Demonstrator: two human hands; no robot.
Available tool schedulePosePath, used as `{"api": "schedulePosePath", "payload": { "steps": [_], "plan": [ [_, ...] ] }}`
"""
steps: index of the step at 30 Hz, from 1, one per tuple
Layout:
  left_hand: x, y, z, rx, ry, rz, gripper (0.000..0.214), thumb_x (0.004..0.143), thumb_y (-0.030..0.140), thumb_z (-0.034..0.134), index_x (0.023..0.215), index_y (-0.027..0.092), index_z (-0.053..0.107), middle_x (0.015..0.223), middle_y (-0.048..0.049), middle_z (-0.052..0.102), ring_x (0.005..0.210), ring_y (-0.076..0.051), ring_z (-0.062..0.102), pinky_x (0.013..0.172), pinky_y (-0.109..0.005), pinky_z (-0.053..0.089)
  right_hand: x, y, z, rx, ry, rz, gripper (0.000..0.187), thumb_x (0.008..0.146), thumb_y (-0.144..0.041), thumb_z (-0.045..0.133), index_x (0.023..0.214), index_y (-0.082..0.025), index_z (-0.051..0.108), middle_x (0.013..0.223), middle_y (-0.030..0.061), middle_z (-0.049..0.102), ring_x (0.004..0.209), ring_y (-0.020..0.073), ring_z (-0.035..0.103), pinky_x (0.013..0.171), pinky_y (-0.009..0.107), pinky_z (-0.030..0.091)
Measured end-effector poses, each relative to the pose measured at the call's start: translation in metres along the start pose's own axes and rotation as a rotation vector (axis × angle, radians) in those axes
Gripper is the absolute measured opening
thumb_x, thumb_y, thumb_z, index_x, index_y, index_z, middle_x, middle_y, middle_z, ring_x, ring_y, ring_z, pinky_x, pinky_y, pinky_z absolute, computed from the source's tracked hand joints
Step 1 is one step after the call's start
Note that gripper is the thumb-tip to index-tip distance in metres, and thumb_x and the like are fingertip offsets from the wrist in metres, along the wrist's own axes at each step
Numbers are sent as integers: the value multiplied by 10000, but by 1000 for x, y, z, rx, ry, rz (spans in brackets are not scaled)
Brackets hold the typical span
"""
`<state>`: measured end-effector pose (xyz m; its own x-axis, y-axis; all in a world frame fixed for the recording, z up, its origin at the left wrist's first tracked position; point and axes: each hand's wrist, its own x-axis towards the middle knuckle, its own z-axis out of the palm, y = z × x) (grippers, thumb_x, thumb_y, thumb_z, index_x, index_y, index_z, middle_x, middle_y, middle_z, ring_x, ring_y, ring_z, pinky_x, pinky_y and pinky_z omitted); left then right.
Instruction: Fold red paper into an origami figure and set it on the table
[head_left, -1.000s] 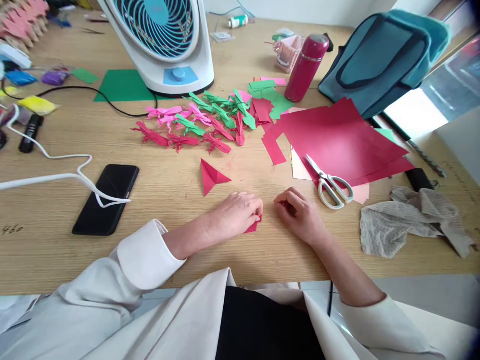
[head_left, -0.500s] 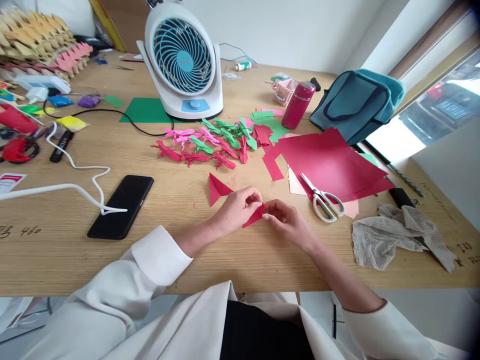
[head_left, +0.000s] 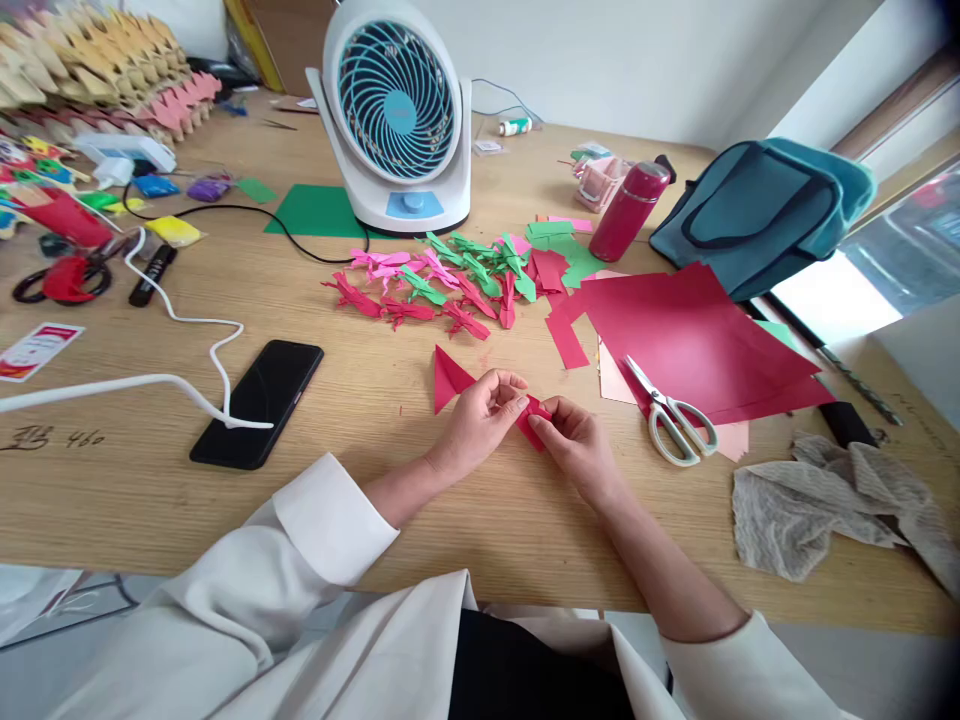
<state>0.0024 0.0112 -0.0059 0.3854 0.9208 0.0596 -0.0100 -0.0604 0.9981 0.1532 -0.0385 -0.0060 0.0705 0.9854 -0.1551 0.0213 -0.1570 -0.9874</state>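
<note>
A small folded piece of red paper (head_left: pixel 530 428) is pinched between both hands above the desk. My left hand (head_left: pixel 484 420) closes thumb and fingers on its left end. Opposite, my right hand (head_left: pixel 576 440) grips the other end, so parts of the paper are hidden by fingers. Just beyond my left hand lies a larger folded red paper triangle (head_left: pixel 448 382). Farther back, several folded paper figures (head_left: pixel 405 312) in red, pink and green are spread in a cluster. White-handled scissors (head_left: pixel 671 415) rest to the right of my right hand.
Red paper sheets (head_left: pixel 697 335) lie under the scissors. Behind them stand a red bottle (head_left: pixel 630 212) and a teal bag (head_left: pixel 750 220). A white fan (head_left: pixel 397 110) is at the back. Left lies a black phone (head_left: pixel 259 405) with a white cable across it; a grey cloth (head_left: pixel 795 500) lies right.
The red paper has turned in my fingers; its loose part now points down towards my right hand. My right hand has closed in on it. The whole view has shifted slightly.
</note>
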Motion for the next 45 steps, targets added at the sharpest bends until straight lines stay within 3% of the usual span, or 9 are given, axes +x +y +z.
{"api": "schedulePosePath", "payload": {
  "steps": [8,14,22,29,34,40,45],
  "plan": [
    [-1,3,1,134,-53,-19,153,828,301,656,810,155,615,814,-22,655,763,-144,624,707,-256,502,1,6,-4,70,17,-13,361,750,-510,770,767,-189,604,658,-26,549,593,111,452,549,252,328],
    [0,-2,0,105,-38,-14,179,841,327,641,829,150,619,808,-23,656,751,-141,617,707,-259,501,-1,5,-6,74,-44,-45,317,784,-461,755,775,-182,605,688,-22,557,628,112,467,584,246,357],
    [-3,5,0,201,-61,0,151,818,300,670,818,159,614,786,-6,638,728,-130,592,681,-243,476,-1,16,-6,-32,-32,-110,302,831,-482,710,812,-198,608,706,-17,547,639,127,472,610,264,389],
    [-1,4,-2,165,-74,-27,225,808,360,685,782,152,603,729,0,623,676,-124,563,632,-242,438,-2,13,-5,-11,-66,-118,305,804,-477,742,828,-203,611,737,-5,578,667,141,501,622,270,405],
    [-1,3,-2,173,-74,-7,217,826,358,666,799,156,591,746,4,614,688,-125,561,640,-246,432,-2,13,-6,-90,-75,-170,276,863,-469,678,845,-205,601,750,-3,565,677,144,495,633,274,405],
    [-1,4,-4,202,-69,19,195,822,334,662,775,158,595,715,18,583,660,-110,518,621,-238,408,-4,9,-8,-193,-79,-152,297,855,-482,679,811,-201,591,713,-9,549,633,137,461,609,272,394],
    [-1,1,-5,116,-113,-22,231,818,368,674,780,159,584,700,27,563,654,-104,503,612,-227,405,-5,5,-10,-148,-123,-122,303,864,-488,661,819,-197,593,700,-14,540,631,134,448,591,262,371]
  ]
}}
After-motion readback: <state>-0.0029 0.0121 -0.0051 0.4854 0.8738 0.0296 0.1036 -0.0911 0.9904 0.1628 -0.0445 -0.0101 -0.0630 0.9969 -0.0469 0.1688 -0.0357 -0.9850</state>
